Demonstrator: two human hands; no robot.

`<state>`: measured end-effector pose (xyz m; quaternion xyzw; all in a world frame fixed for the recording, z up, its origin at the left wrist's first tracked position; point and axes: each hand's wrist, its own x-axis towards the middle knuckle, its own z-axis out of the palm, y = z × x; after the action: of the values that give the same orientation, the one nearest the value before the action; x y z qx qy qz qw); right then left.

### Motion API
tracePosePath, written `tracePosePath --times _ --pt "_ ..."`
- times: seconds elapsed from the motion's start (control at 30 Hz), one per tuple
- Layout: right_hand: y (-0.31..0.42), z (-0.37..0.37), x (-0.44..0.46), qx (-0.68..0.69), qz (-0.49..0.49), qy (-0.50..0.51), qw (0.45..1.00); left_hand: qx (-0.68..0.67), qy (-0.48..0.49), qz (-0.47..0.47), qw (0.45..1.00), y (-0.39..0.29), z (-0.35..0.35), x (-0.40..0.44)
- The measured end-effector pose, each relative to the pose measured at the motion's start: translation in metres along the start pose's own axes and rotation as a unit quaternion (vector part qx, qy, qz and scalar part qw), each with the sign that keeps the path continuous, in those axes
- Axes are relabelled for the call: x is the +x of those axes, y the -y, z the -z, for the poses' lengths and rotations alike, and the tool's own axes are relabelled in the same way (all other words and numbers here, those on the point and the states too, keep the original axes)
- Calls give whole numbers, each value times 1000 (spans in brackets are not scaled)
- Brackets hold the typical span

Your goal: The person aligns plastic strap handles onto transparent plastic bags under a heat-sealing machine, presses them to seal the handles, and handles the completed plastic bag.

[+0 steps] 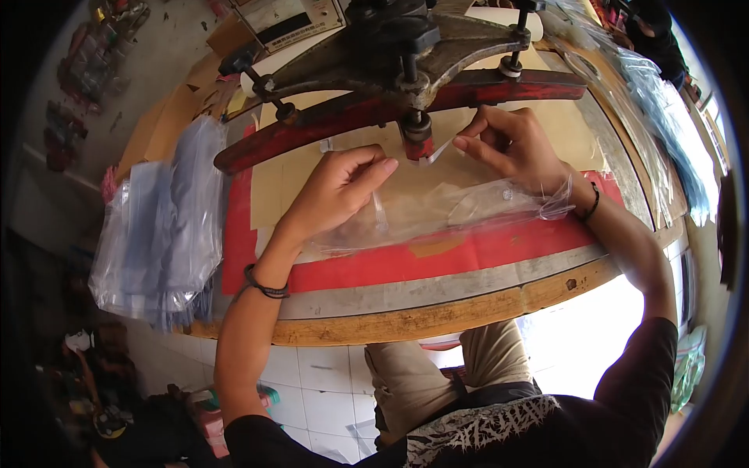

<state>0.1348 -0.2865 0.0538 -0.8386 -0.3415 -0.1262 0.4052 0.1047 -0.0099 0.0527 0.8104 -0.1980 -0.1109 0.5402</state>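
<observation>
My right hand (511, 148) pinches a thin whitish plastic strip (441, 150) between thumb and fingers, close to the red post under the middle of the press. My left hand (343, 187) is closed, thumb against curled fingers, left of that post; whatever it grips is hidden. A clear plastic sheet (437, 214) lies crumpled below both hands, its right end reaching my right wrist. Above them spans the heat-sealing press (351, 117), with a curved red bar and dark metal arms. Tan board (273, 179) and a red sheet (343, 273) lie beneath the plastic.
A stack of clear, bluish plastic bags (160, 234) hangs over the table's left side. Long plastic strips and blue plastic (663, 117) lie along the right. The wooden table edge (406, 320) runs before my lap. A control box (289, 19) stands behind, and another person (651, 31) is at far right.
</observation>
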Motion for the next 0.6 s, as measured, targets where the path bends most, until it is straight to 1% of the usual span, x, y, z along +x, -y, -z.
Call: tracePosePath --times 0.1,0.27,0.4,0.47,0.5,0.57,0.6 --pt "-2 -3 0 6 -7 -8 1000 30 -14 -48 998 5 -1 1" --pt "-4 -3 4 -29 -1 1 1000 37 -15 -70 997 1 -2 -1" --pt "-10 -5 3 -34 -21 0 999 58 -12 -103 993 3 -2 0" --pt "-8 -5 2 -30 -25 -5 999 77 -37 -112 990 8 -2 3" --pt "-8 -6 0 -11 -3 8 1000 87 -49 -117 988 10 -2 4" --pt "-9 -7 -3 28 39 33 998 89 -68 -86 990 9 -2 4" --pt "-8 -6 -3 24 38 36 998 91 -75 -71 991 7 -2 4"
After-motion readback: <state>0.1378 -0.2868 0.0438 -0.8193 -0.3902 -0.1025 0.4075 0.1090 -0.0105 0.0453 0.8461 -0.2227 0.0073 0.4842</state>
